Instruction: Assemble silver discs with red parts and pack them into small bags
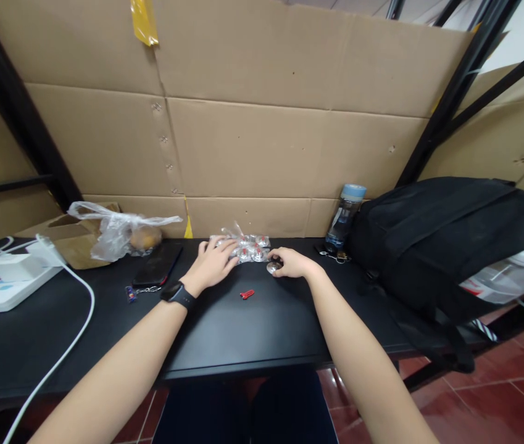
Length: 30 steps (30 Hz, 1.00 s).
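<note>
Several small clear packets (252,251) with silvery and red contents lie together at the back of the black table, against the cardboard. My left hand (210,264), with a dark watch on its wrist, rests at their left side, fingers spread and touching the packets. My right hand (289,264) is at their right end, thumb and fingers closed on a small round silvery piece (272,267) close to the tabletop. Nearer to me, between both hands, lies a small red clip-like piece (247,295). My right fingertips partly cover the round piece.
A phone (157,266) with a keychain and a plastic bag (125,231) are on the left, beside a white power strip (25,280) and cable. On the right stand a bottle (342,219), keys (336,255) and a black backpack (428,246). Cardboard (252,148) walls the back.
</note>
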Each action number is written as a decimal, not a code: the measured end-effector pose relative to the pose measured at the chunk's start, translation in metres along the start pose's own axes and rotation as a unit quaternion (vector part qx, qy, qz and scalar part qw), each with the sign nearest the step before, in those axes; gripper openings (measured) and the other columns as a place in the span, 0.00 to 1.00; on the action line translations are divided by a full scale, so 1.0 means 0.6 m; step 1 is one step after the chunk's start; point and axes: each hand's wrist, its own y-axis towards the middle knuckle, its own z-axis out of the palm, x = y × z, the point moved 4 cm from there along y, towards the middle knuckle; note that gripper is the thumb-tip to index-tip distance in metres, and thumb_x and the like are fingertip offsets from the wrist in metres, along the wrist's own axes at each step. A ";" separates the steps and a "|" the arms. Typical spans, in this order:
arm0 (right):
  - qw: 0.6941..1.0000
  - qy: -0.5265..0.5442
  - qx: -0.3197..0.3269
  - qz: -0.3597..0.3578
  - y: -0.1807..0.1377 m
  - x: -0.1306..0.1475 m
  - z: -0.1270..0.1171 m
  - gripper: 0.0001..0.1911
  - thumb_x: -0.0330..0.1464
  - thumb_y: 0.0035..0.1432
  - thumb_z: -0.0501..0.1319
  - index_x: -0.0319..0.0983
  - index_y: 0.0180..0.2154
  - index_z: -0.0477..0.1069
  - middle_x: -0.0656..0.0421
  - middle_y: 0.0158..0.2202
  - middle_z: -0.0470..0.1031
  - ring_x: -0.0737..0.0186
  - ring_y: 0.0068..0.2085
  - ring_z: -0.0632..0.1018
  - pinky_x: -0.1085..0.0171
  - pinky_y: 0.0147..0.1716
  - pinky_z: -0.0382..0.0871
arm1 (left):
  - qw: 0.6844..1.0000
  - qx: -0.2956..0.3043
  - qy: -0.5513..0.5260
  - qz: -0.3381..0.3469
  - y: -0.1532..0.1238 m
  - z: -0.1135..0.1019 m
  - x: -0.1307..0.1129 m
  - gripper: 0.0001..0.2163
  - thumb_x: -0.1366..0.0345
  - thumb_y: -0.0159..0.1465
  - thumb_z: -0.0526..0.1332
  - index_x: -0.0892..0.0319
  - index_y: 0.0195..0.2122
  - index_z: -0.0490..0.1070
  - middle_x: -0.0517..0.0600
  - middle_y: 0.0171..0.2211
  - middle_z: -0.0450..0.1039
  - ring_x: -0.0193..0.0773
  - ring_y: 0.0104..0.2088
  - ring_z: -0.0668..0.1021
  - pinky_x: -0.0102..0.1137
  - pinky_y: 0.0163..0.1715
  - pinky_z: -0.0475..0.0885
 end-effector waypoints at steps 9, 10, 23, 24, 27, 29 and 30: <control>1.000 0.006 0.005 0.004 0.004 -0.003 0.003 0.24 0.31 0.46 0.72 0.42 0.48 0.78 0.58 0.41 0.80 0.61 0.38 0.78 0.66 0.39 0.69 | 0.983 0.040 -0.118 0.135 -0.012 -0.003 -0.056 0.12 0.53 0.67 0.60 0.50 0.42 0.80 0.52 0.53 0.74 0.53 0.61 0.63 0.49 0.59 0.55; 1.000 0.003 0.005 0.004 0.004 -0.004 0.003 0.23 0.31 0.46 0.72 0.43 0.47 0.78 0.58 0.41 0.80 0.61 0.38 0.78 0.66 0.39 0.69 | 0.979 0.055 -0.133 0.145 -0.015 -0.004 -0.062 0.12 0.52 0.65 0.61 0.50 0.37 0.81 0.51 0.51 0.74 0.54 0.61 0.63 0.48 0.58 0.55; 1.000 -0.007 -0.023 0.019 0.006 -0.001 0.007 0.22 0.31 0.44 0.71 0.42 0.44 0.78 0.60 0.36 0.79 0.62 0.34 0.78 0.67 0.33 0.67 | 0.963 0.120 -0.168 0.172 -0.025 -0.006 -0.079 0.12 0.53 0.65 0.63 0.53 0.29 0.79 0.49 0.42 0.76 0.46 0.52 0.70 0.41 0.54 0.57; 0.999 -0.005 -0.024 0.022 0.006 -0.003 0.007 0.23 0.31 0.43 0.71 0.41 0.45 0.77 0.60 0.36 0.79 0.63 0.33 0.78 0.68 0.32 0.66 | 0.964 0.116 -0.167 0.170 -0.024 -0.008 -0.080 0.11 0.54 0.65 0.63 0.53 0.30 0.78 0.49 0.42 0.76 0.46 0.51 0.71 0.40 0.53 0.58; 0.999 0.011 -0.031 0.020 0.005 -0.004 0.004 0.26 0.31 0.44 0.71 0.41 0.48 0.75 0.60 0.36 0.78 0.64 0.32 0.77 0.68 0.31 0.66 | 0.969 0.101 -0.165 0.151 -0.022 -0.016 -0.081 0.11 0.57 0.69 0.58 0.53 0.35 0.76 0.49 0.39 0.78 0.44 0.46 0.74 0.38 0.50 0.60; 0.999 0.022 -0.043 0.013 0.004 -0.001 -0.001 0.27 0.32 0.44 0.71 0.41 0.49 0.74 0.60 0.37 0.78 0.65 0.32 0.76 0.69 0.31 0.66 | 0.973 0.086 -0.170 0.131 -0.020 -0.021 -0.077 0.11 0.57 0.70 0.55 0.53 0.38 0.75 0.48 0.38 0.79 0.42 0.42 0.77 0.37 0.48 0.61; 0.998 0.028 -0.053 0.010 0.003 0.001 -0.004 0.28 0.32 0.44 0.71 0.41 0.50 0.73 0.60 0.37 0.78 0.65 0.32 0.76 0.69 0.32 0.66 | 0.975 0.077 -0.173 0.120 -0.018 -0.023 -0.075 0.11 0.58 0.71 0.54 0.53 0.39 0.75 0.48 0.39 0.79 0.41 0.41 0.77 0.36 0.48 0.61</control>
